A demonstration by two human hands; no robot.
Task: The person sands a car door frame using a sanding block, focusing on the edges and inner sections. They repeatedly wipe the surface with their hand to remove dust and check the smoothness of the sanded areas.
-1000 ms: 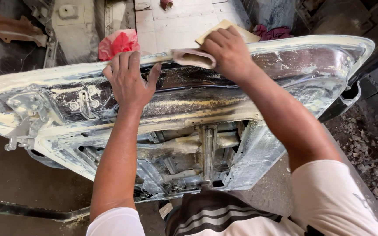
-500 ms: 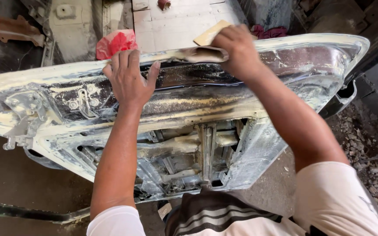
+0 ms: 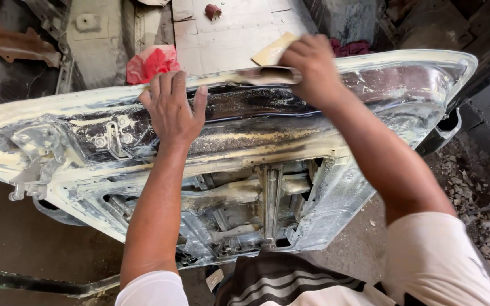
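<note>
A large stripped metal vehicle door panel [image 3: 404, 96], silvery with pale dusty filler, lies across the view with its inner frame facing me. My left hand [image 3: 171, 107] rests flat and open on its upper inner face, fingers over the far edge. My right hand [image 3: 312, 67] grips a folded tan sheet of sandpaper [image 3: 270, 55] and presses it on the panel's top edge.
A crumpled red cloth [image 3: 153, 61] lies on the pale tiled floor [image 3: 228, 28] beyond the panel. Rusty metal scrap [image 3: 12, 45] sits at the far left. Rubble and gravel [image 3: 472, 181] cover the ground to the right. A dark bar [image 3: 29, 281] runs along the lower left.
My right hand has slid the sandpaper along the panel's top edge, working it across the rim. The left hand has stayed in place on the panel.
</note>
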